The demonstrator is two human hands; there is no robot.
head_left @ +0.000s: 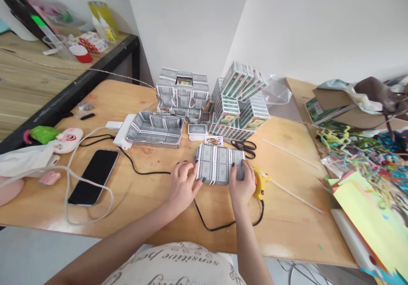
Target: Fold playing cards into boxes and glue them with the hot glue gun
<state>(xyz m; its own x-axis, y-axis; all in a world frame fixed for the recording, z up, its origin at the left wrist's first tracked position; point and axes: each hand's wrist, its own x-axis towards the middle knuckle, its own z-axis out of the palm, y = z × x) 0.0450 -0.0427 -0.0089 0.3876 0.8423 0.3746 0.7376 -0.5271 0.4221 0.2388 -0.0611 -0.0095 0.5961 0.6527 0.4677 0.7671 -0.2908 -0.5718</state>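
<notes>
A box-like block covered in grey patterned playing cards lies on the table between my hands. My left hand grips its left end, fingers at the side and near edge. At its right end, my right hand holds it with the thumb on the near face. Just behind it are a face-up card and a stack of cards. Black-handled scissors lie behind its right end. A yellow glue gun is right beside my right hand.
An open card-covered tray, a larger card-built structure and stacked card boxes stand at the back. A phone and cables lie left. Glue sticks, paper and pipe cleaners are right.
</notes>
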